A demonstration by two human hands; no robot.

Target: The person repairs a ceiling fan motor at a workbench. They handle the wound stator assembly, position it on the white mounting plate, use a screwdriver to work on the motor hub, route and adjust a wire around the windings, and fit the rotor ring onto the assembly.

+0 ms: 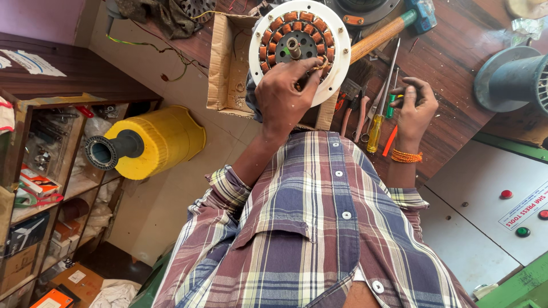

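A round white motor stator (338, 63) with a ring of copper windings (274, 25) and a central shaft rests on the edge of a wooden workbench (456, 63). My left hand (282, 94) lies on its lower face, fingers pinching a thin wire at the windings. My right hand (415, 105) rests on the bench to the right, closed around a small green-handled tool (391, 104). Just left of that hand lie a yellow-handled screwdriver (377, 128), an orange tool (390, 140) and pliers (354, 111).
A wooden-handled hammer (379, 34) lies behind the stator. An open cardboard box (224, 63) sits to its left. A yellow cylinder (154, 140) lies on the floor beside shelves (40, 171). A grey spool (514, 77) and a white button panel (485, 188) are at right.
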